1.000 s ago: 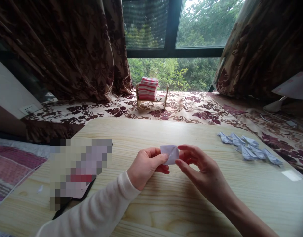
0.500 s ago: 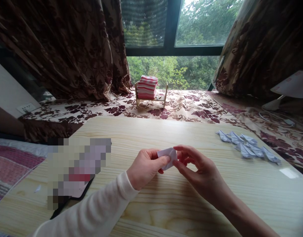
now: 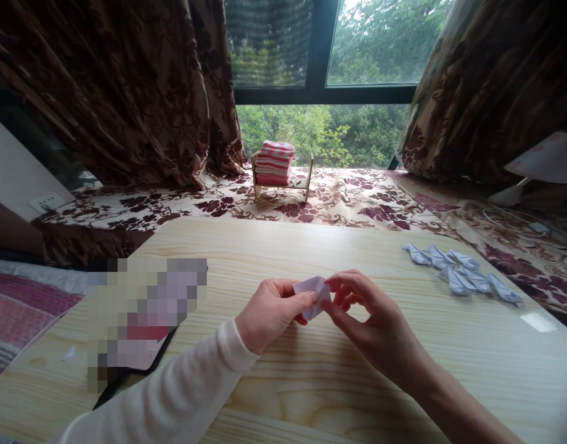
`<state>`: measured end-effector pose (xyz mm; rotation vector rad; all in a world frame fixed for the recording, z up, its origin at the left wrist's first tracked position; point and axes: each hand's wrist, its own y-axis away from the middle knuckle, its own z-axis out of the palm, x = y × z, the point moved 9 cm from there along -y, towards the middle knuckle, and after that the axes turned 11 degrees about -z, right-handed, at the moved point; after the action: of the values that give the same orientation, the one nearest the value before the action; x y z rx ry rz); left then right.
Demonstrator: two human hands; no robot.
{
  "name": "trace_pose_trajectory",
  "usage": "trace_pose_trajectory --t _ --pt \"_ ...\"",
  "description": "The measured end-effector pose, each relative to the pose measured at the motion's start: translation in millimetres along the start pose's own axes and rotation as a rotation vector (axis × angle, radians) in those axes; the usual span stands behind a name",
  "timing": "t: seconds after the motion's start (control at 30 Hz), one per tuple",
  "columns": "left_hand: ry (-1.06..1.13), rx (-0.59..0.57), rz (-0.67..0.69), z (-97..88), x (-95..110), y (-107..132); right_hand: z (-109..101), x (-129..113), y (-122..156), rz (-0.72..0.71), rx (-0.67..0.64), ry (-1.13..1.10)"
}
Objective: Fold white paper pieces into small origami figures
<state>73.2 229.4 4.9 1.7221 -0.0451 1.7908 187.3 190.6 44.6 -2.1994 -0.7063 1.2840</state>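
A small piece of folded white paper is held between my two hands above the middle of the wooden table. My left hand pinches its left side, thumb lying across the front. At the paper's right edge, the thumb and index finger of my right hand close on it, the other fingers curled behind. Several folded white paper pieces with pointed ends lie together on the table to the right.
A flat white slip lies near the table's right edge. On the left a blurred-out pink and black object rests beside a paper scrap. Beyond the table are a small rack with striped folded cloths and a lamp.
The fingers of my right hand have shifted very slightly at the paper's right edge. Both hands keep their hold, and the other things stay in place.
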Motion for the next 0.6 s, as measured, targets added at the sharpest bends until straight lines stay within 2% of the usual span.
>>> trace_pose_trajectory --t 0.1,0.27,0.37,0.5,0.6 --pt "-0.019 0.008 -0.008 0.6 0.4 0.6 -2.3 -3.0 -1.0 -0.021 -0.003 0.02" --pt "-0.076 0.008 -0.007 3.3 0.4 1.5 0.7 -10.2 -3.7 -0.091 -0.093 0.106" --pt "-0.14 0.001 -0.009 5.5 -2.4 1.1 0.8 -9.7 -3.6 -0.081 -0.1 0.113" --pt "-0.162 0.025 -0.068 3.9 -8.7 -0.2 0.8 -9.6 -2.8 -0.09 -0.106 0.133" --pt "-0.119 0.025 -0.11 3.3 -11.0 -0.6 1.0 -15.6 -3.3 -0.168 -0.135 0.214"
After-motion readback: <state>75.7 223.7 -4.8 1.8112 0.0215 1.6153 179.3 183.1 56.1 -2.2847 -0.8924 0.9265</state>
